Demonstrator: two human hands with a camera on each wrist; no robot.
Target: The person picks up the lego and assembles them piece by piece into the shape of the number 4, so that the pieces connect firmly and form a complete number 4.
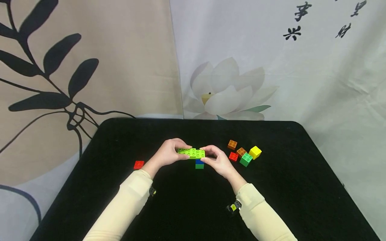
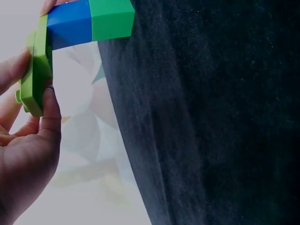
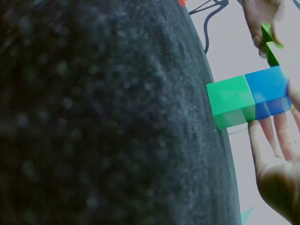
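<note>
Nearest the person, a small stack stands on the black counter: a dark green brick at the bottom, a blue brick on it, and a lime green plate laid flat across the top. The left hand pinches the plate's left end, the right hand its right end; each grip is curled round it. By my reading three pieces are joined and the plate is just being seated. Left of the plate lies a loose red plate. Right of the lime plate five pieces wait unused: a red plate, two orange plates and, a green brick, a yellow brick.
</note>
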